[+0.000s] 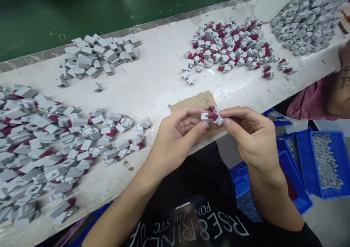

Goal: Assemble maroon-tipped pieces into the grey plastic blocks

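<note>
Over the white worktable point(158, 79), near side, my left hand point(176, 139) and right hand point(254, 136) narrowly pinch small grey-and-maroon plastic parts point(214, 116), seemingly for steadiness.

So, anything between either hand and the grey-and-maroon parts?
Nothing visible: the left hand and right hand both hold the grey-and-maroon parts directly; the cardboard lies beneath, not between.

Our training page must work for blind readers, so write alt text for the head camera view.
A left hand and a right hand hold small grey and maroon pieces near a cardboard sheet on a white table. Heaps of grey parts, some mixed with maroon, spread across it; blue bins sit below at right.
</note>
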Demonstrator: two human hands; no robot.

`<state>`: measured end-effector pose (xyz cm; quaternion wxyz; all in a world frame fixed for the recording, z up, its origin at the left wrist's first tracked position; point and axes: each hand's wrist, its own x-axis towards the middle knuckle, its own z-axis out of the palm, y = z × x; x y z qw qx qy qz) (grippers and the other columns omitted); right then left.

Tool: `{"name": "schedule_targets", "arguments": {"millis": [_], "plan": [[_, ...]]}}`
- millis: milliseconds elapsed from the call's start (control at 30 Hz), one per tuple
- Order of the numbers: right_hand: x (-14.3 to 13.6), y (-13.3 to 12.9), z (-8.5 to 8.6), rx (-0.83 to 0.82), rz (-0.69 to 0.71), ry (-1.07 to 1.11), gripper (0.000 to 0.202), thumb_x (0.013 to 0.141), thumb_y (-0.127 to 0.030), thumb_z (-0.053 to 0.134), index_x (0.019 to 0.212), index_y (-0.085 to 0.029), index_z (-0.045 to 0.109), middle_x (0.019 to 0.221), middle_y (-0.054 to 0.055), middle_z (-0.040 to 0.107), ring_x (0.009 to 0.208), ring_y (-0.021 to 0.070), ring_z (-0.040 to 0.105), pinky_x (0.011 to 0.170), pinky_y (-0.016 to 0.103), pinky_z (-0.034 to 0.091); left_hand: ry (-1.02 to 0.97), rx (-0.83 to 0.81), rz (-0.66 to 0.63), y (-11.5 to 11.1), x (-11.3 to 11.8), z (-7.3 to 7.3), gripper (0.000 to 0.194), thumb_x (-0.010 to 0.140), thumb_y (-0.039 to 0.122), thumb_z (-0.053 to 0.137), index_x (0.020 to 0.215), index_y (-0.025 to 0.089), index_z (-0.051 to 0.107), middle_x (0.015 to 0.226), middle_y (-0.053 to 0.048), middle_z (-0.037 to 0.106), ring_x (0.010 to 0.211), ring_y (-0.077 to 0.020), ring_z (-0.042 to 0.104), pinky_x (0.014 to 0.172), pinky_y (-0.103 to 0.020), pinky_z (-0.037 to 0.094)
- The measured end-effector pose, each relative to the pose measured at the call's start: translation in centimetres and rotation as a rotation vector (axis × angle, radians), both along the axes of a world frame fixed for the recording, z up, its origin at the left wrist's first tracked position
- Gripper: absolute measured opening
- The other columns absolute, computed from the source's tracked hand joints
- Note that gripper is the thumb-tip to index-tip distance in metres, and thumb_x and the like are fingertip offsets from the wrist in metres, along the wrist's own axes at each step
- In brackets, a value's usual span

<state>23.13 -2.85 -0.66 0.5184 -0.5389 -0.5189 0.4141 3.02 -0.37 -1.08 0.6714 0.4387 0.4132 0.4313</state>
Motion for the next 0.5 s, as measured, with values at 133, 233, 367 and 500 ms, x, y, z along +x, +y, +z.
{"name": "schedule_targets", "arguments": {"millis": [133, 233, 367, 500], "plan": [[-0.2, 0.0, 0.6, -0.044, 0.021, -0.048, 0.021, 0.101, -0.012, 0.086, 0.105, -0.031, 0.093, 0.104, 0.001, 0.09, 0.103, 0.0208, 0.087, 0.093, 0.032, 0.073, 0.022, -0.001, -0.01, -0.1, 0.1, 0.1, 0.013, 0.102, 0.022, 0.088, 0.114, 0.02, 0.084, 0.106, -0.005, 0.091, 0.099, -0.0202, 0.088, 0.094, -0.033, 0.074], [-0.1, -0.1, 1.1, -0.055, 0.067, -0.046, 0.02, 0.101, -0.012, 0.086, 0.103, -0.031, 0.093, 0.101, 0.001, 0.09, 0.098, 0.0207, 0.088, 0.09, 0.032, 0.074, 0.041, -0.001, -0.038, -0.4, -0.1, 0.2, 0.011, 0.1, 0.022, 0.089, 0.11, 0.022, 0.085, 0.108, -0.006, 0.091, 0.102, -0.0232, 0.089, 0.096, -0.037, 0.075], [0.0, -0.3, 1.6, -0.043, 0.135, 0.005, 0.019, 0.101, -0.014, 0.087, 0.104, -0.031, 0.093, 0.102, 0.003, 0.089, 0.097, 0.0199, 0.087, 0.086, 0.029, 0.074, 0.059, 0.019, -0.056, -1.0, -0.7, 0.6, 0.01, 0.102, 0.025, 0.09, 0.11, 0.023, 0.085, 0.111, -0.006, 0.091, 0.105, -0.0239, 0.088, 0.098, -0.038, 0.074], [-0.2, -0.4, 1.6, -0.078, 0.198, 0.029, 0.018, 0.102, -0.014, 0.087, 0.106, -0.031, 0.093, 0.105, 0.004, 0.089, 0.1, 0.02, 0.088, 0.086, 0.028, 0.075, 0.147, 0.062, -0.053, -1.7, -1.5, 1.2, 0.008, 0.105, 0.026, 0.087, 0.112, 0.024, 0.084, 0.113, -0.006, 0.09, 0.107, -0.0239, 0.087, 0.096, -0.036, 0.072]]}}
